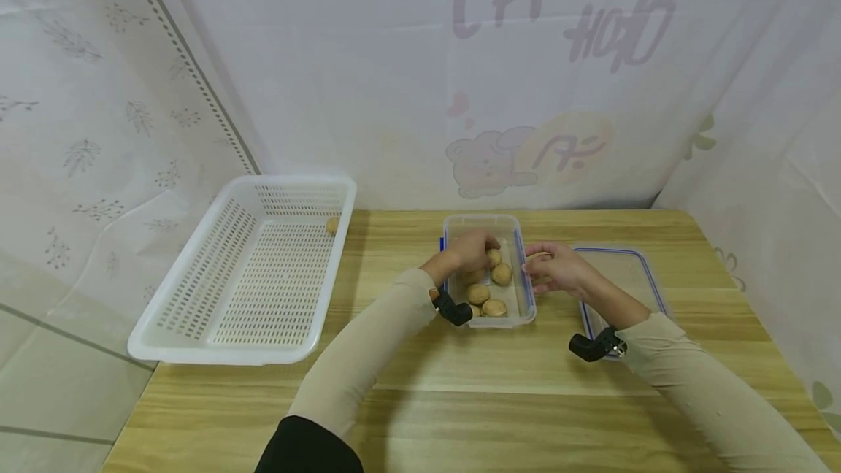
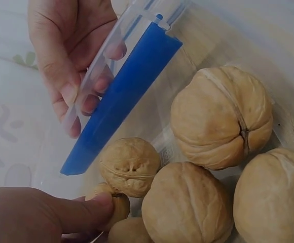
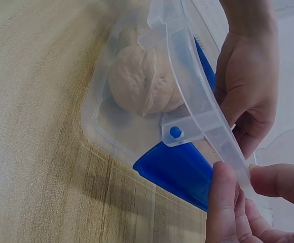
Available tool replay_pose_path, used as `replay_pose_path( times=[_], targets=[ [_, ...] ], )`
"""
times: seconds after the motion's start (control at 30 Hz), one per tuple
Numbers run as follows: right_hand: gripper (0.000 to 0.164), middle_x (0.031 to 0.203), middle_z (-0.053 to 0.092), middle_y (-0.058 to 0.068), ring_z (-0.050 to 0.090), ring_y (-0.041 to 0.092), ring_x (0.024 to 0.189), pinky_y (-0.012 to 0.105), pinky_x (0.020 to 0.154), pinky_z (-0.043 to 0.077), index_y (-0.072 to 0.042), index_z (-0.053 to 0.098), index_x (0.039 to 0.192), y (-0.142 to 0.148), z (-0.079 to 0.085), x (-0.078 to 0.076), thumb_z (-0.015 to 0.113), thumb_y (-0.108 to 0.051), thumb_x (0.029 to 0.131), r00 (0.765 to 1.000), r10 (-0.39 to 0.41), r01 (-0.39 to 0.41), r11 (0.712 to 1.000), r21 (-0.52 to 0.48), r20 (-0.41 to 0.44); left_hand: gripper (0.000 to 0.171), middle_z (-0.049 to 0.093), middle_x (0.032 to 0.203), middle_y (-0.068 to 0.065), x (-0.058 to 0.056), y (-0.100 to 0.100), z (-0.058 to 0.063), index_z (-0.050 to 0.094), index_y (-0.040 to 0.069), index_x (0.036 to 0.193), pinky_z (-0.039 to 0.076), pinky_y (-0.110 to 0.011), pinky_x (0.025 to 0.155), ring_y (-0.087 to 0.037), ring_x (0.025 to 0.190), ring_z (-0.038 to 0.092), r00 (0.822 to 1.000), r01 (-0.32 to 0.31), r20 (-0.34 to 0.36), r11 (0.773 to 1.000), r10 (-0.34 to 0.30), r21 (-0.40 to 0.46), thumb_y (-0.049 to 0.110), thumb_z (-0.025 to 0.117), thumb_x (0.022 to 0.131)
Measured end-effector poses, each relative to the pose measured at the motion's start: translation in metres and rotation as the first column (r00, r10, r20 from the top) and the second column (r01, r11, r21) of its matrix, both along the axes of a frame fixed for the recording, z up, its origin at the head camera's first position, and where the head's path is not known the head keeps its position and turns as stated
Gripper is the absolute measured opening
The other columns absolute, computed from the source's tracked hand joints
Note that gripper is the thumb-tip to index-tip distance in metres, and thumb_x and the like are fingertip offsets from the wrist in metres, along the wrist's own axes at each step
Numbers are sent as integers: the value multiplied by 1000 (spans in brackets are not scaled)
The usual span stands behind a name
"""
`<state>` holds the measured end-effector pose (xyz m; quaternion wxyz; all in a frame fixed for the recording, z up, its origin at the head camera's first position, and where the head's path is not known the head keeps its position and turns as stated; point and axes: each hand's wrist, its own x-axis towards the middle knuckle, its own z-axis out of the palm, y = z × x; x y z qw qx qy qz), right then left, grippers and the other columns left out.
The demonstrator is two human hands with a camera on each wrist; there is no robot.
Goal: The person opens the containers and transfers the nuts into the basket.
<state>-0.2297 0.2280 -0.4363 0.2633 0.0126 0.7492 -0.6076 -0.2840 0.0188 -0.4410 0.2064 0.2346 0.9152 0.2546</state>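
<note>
My left hand (image 1: pixel 471 250) reaches down into a clear plastic food container (image 1: pixel 449 221). Its thumb and fingers pinch a small walnut (image 2: pixel 117 208), seen low in the left wrist view. Several other walnuts (image 2: pixel 222 116) lie on the container's bottom around it; my hand and wrist hide part of them in the head view. At the container's right side my right hand (image 1: pixel 557 268) holds the rim, thumb on one side and fingers on the other, beside a blue clip (image 3: pixel 175 169) that hangs down.
A large white slotted basket (image 1: pixel 338 268) stands on the left, with a single walnut (image 1: pixel 332 225) near its right wall. The clear lid (image 1: pixel 617 272) with a blue seal lies on the wooden table (image 1: pixel 499 400) under my right forearm. Printed curtains border the table.
</note>
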Motion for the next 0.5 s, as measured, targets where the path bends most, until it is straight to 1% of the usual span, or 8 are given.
replay_pose_path(
  times=[0.03,0.07,0.17,0.2,0.27,0.3,0.33,0.5],
  targets=[
    [48,96,66,4,64,14,83,32,72,62,12,39,138,0,0,0,61,-1,98,1000,0,0,1000,1,-1,42,66,134,-10,-2,0,-1,64,4,135,45,-28,107,-22,128,58,1000,-1,2,1000,1,0,5,71,94],
    [48,96,66,4,64,14,83,33,72,62,12,39,138,0,0,0,61,-1,98,1000,0,0,1000,2,-1,41,67,132,-9,-8,0,-10,66,6,133,47,-26,105,-20,124,60,1000,6,-18,1000,-6,20,7,72,92],
    [47,96,66,3,64,13,83,33,73,62,12,39,138,0,0,0,61,-1,98,1000,-3,3,1000,6,1,41,66,133,-8,-11,0,-12,66,6,133,46,-25,104,-19,125,60,1000,-4,-13,1000,4,18,7,72,92],
    [47,96,66,4,64,13,83,33,73,62,12,39,138,0,0,0,61,-1,98,1000,-4,4,1000,7,2,42,65,135,-9,-10,0,-11,65,6,134,46,-26,105,-20,126,59,1000,-9,-1,1000,10,26,6,71,93],
    [48,96,66,4,64,13,83,33,73,62,11,39,138,0,0,0,61,-1,98,1000,-5,5,1000,7,4,42,63,138,-10,-8,0,-8,64,5,136,45,-28,108,-22,129,57,999,-23,24,998,22,57,5,70,94],
    [48,96,66,4,63,13,84,33,74,62,11,39,139,0,0,0,61,-1,98,1000,-5,5,1000,7,5,44,60,141,-12,-3,0,1,61,3,138,42,-30,111,-24,133,54,998,-39,56,998,36,52,2,67,95],
    [48,96,65,4,63,14,84,33,74,62,11,39,139,-1,0,0,61,-1,98,1000,-4,4,1000,7,6,44,60,142,-13,-1,0,3,61,3,139,42,-31,111,-24,133,54,997,-46,65,997,41,68,1,66,95],
    [49,97,65,4,64,14,84,34,76,62,11,38,140,0,1,0,60,-2,98,1000,2,-2,1000,8,5,45,59,142,-15,4,-2,13,59,1,140,43,-32,111,-26,132,54,996,-53,79,990,43,129,-2,63,96]
  ],
)
